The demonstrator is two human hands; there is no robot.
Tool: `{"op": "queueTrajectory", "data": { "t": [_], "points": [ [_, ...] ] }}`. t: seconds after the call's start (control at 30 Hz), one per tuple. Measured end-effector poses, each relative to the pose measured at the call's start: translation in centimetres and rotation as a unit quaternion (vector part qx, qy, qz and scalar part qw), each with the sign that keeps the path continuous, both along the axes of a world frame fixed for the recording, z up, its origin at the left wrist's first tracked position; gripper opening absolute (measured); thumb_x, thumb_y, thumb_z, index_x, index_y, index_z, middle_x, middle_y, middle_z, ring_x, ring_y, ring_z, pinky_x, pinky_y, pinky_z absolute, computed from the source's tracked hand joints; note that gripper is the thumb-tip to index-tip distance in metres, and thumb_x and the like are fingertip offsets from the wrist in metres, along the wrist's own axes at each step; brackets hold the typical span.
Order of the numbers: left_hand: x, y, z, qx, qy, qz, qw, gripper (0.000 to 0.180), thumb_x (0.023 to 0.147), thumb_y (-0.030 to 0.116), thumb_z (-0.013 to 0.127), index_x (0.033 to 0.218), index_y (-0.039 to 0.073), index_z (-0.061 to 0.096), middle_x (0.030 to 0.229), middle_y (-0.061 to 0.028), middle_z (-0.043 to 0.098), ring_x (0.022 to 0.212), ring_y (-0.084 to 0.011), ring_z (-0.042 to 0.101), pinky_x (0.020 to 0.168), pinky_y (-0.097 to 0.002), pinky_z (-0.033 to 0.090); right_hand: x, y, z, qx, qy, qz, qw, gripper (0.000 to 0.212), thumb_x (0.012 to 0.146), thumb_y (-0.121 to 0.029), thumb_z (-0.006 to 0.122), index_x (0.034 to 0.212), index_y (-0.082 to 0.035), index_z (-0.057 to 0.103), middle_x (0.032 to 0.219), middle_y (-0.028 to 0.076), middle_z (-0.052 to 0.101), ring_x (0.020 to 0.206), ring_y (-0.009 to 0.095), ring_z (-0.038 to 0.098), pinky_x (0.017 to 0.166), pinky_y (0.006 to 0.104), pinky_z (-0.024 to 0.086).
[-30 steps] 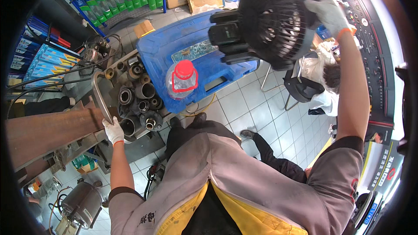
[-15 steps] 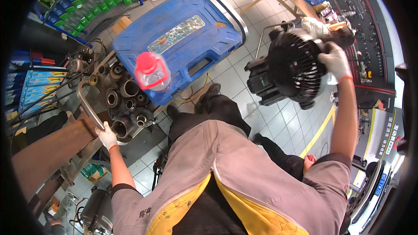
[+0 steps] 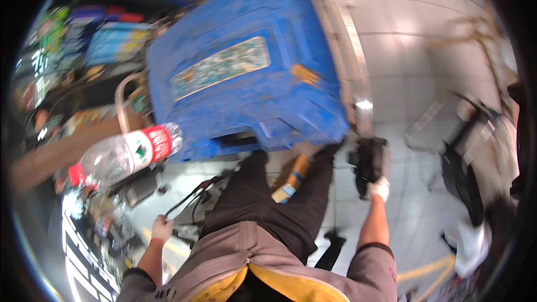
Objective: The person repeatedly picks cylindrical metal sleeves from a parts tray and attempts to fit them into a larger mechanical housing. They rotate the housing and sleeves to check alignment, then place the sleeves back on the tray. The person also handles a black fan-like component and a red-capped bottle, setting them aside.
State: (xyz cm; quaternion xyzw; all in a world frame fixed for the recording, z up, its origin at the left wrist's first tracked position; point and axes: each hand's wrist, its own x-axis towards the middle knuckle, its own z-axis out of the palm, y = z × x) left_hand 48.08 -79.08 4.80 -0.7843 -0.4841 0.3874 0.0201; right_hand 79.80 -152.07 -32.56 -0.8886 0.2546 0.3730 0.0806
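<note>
My right hand [image 3: 380, 189], in a pale glove, grips a black blower fan [image 3: 371, 162] low beside the right edge of the blue case. The fan shows nearly edge-on and is blurred. My left hand [image 3: 161, 228], also gloved, hangs low on the left, near a thin black bent bar [image 3: 193, 194]. Motion smears its fingers, and I cannot tell whether it touches the bar. In front of me lies a large blue plastic case [image 3: 224, 100] with a worn label. A clear plastic bottle [image 3: 112, 159] with a red cap is at the case's near left corner.
A metal cart rail [image 3: 358, 72] runs along the case's right side. Shelves hold coloured boxes [image 3: 114, 45] on the left. An orange and blue carton [image 3: 293, 179] shows between my legs. A stool-like metal frame [image 3: 428, 128] and a dark and pale draped shape [image 3: 475, 156] stand right.
The view has shifted, so the case looks closer. My right hand has lowered the fan towards the cart's right side. My left hand has left the cart's rail and dropped nearer my body.
</note>
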Motion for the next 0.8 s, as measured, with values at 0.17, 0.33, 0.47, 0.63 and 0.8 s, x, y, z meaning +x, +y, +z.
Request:
{"op": "queueTrajectory", "data": {
  "t": [0.17,0.33,0.47,0.63,0.8],
  "points": [
    [2.2,-8.3,1.7,-0.096,-0.051,0.150,0.983,0.053,0.101,0.036,0.068,0.132,-0.007,0.063,0.132,-0.0238,0.072,0.120,-0.0369,0.071,0.103,-0.0419,0.054,-0.7,-6.8,-12.1,0.011,-0.064,-0.076,0.995,0.045,0.075,-0.012,0.070,0.119,-0.001,0.067,0.113,0.028,0.074,0.109,0.050,0.071,0.100,0.0543,0.056],
    [4.6,-10.3,-0.9,-0.117,-0.053,0.172,0.977,0.060,0.102,0.040,0.067,0.136,-0.010,0.060,0.130,-0.0220,0.073,0.121,-0.0324,0.071,0.106,-0.0400,0.053,-2.5,-13.4,-13.6,0.028,0.019,-0.045,0.998,0.053,0.081,-0.026,0.077,0.125,0.000,0.065,0.123,0.027,0.073,0.117,0.046,0.069,0.105,0.0523,0.054],
    [8.8,-11.5,-1.0,-0.125,-0.170,0.152,0.966,0.056,0.102,0.037,0.068,0.137,-0.006,0.062,0.128,-0.0223,0.073,0.120,-0.0309,0.070,0.106,-0.0392,0.052,-0.7,-13.9,-12.6,-0.012,0.120,-0.038,0.992,0.059,0.081,-0.029,0.076,0.129,0.004,0.065,0.127,0.029,0.073,0.121,0.045,0.069,0.107,0.0498,0.054],
    [17.0,-8.9,4.8,-0.048,-0.506,0.170,0.844,0.039,0.105,0.028,0.069,0.133,0.002,0.063,0.112,-0.0034,0.069,0.095,-0.0128,0.063,0.089,-0.0292,0.052,0.4,-9.4,-11.2,0.195,0.049,-0.040,0.979,0.054,0.091,-0.022,0.079,0.135,-0.002,0.055,0.101,0.015,0.070,0.089,0.027,0.067,0.078,0.0452,0.057],
    [22.4,-5.5,9.7,-0.080,-0.800,0.098,0.586,0.051,0.104,0.016,0.062,0.150,0.001,0.049,0.141,-0.0124,0.061,0.130,-0.0229,0.059,0.113,-0.0414,0.046,2.4,4.4,-0.9,0.369,-0.011,-0.007,0.929,0.028,0.101,-0.011,0.072,0.127,-0.005,0.063,0.091,0.003,0.066,0.077,0.014,0.061,0.067,0.0313,0.052]
  ]
}}
